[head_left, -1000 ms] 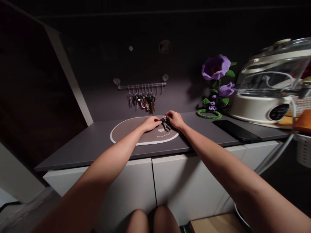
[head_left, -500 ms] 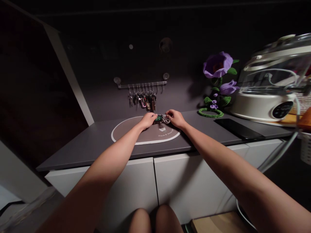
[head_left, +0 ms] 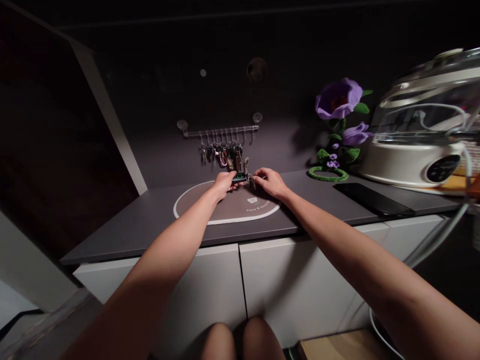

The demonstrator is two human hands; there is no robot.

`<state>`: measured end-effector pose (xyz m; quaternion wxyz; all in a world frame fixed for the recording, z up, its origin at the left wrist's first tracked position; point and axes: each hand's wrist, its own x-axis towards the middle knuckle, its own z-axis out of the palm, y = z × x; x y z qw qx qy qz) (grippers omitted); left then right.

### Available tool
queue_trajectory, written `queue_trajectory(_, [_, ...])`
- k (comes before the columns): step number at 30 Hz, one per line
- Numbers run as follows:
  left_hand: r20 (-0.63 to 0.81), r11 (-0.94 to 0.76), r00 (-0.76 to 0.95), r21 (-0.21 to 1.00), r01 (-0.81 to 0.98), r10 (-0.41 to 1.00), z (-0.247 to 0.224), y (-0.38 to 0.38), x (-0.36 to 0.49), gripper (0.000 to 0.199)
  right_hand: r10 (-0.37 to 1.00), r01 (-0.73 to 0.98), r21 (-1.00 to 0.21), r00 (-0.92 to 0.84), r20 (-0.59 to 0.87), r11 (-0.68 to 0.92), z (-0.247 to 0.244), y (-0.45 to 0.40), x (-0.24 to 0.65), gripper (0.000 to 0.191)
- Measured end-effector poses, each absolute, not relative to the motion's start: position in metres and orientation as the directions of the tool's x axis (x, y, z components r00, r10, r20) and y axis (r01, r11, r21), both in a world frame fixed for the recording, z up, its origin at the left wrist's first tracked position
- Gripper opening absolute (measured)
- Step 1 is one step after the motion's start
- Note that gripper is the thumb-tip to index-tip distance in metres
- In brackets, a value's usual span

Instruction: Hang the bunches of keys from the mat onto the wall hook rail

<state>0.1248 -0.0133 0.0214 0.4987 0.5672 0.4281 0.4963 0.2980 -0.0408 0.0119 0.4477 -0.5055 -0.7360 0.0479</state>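
Observation:
My left hand (head_left: pixel 224 185) is closed round a dark oblong fob with green on it (head_left: pixel 239 177), held just above the oval mat (head_left: pixel 195 202). A small bunch of keys (head_left: pixel 251 180) and a greyish loop hang together at the fob's right end. My right hand (head_left: pixel 268 181) pinches at these keys with thumb and fingertips; which piece it grips is too small to tell. Behind my hands, several keys on rings (head_left: pixel 221 154) hang from a clear hook rail (head_left: pixel 221 131) on the wall.
To the right stand purple fabric flowers (head_left: pixel 339 100) with a green ring base (head_left: pixel 328 174). A black phone (head_left: pixel 373 199) lies on the grey counter (head_left: pixel 123 220). At far right is a white appliance with a clear top (head_left: pixel 408 162). White cabinet doors (head_left: pixel 277 280) are below.
The fob has tilted flatter in my left hand, and the loop now points up instead of hanging down. My right hand has shifted slightly left, against the keys. The view has moved slightly.

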Motion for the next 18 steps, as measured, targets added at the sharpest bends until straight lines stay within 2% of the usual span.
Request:
queue_trajectory(10, [0.055,-0.037,0.144,0.992,-0.125,0.988,0.0260,-0.0185,0.1263,0.016,0.681,0.689,-0.364,-0.257,0.686,0.626,0.0085,-0.0410,0.2963,0.023])
queue_trajectory(18, [0.000,0.039,0.188,0.978,-0.204,0.982,0.0271,-0.0219,0.1270,0.014,0.645,0.747,-0.256,-0.286,0.709,0.614,0.0119,-0.0426,0.2945,0.009])
